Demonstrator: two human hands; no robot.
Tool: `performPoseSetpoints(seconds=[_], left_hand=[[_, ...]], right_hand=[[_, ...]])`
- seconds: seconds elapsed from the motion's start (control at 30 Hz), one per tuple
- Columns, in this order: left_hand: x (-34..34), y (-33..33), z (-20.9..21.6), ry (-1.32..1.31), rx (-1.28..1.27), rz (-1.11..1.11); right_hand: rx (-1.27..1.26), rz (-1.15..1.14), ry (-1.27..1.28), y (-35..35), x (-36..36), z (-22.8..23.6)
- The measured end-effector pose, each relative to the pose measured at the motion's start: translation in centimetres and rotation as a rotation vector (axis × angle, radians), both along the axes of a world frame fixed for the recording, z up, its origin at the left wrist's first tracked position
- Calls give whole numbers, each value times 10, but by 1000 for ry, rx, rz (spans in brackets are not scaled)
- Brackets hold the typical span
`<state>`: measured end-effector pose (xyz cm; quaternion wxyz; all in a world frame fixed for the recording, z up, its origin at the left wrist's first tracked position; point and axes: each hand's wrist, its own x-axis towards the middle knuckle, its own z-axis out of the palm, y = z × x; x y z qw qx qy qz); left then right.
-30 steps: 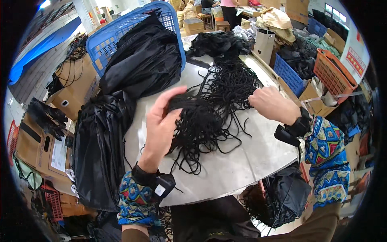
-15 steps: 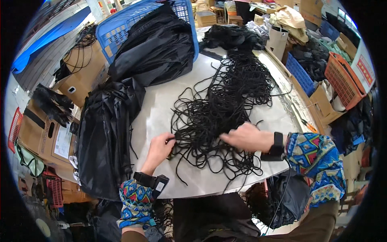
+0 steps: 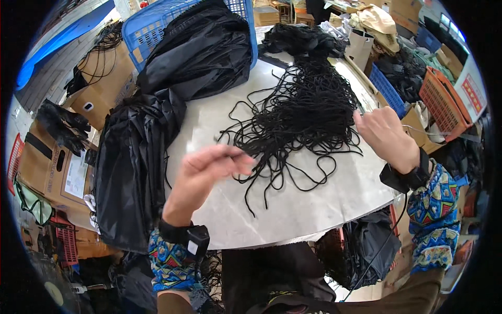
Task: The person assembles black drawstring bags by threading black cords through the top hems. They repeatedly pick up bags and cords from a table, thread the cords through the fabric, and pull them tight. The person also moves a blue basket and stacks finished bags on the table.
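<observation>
A loose pile of black cords lies spread on the round white table. My left hand is raised over the table's near left part and looks blurred. Its fingertips are pinched on a black cord at the pile's near edge. My right hand is at the right rim of the pile with its back toward me. Its fingers curl into the cords and are hidden. Both wrists carry black bands, and the sleeves are brightly patterned.
A stack of black fabric bags hangs over the table's left side. More black fabric spills from a blue basket behind it. Cardboard boxes stand at the left. Blue and orange crates stand at the right.
Both hands have lifted out of the cord pile. The left one has risen toward me with a cord, and the right one has moved out to the pile's right edge. The view has shifted slightly.
</observation>
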<state>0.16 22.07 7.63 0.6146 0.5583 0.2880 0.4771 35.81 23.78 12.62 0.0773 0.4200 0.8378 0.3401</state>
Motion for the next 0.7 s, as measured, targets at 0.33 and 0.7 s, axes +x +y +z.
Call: performPoseSetpoints(seconds=[0.33,0.7], left_hand=[[-36,91,-116,1055,187,595],[9,85,-99,193,112,358]], right_hand=[[-122,-28,-55,-30,-1,21],[-752,23,943,-27,-25,-7]])
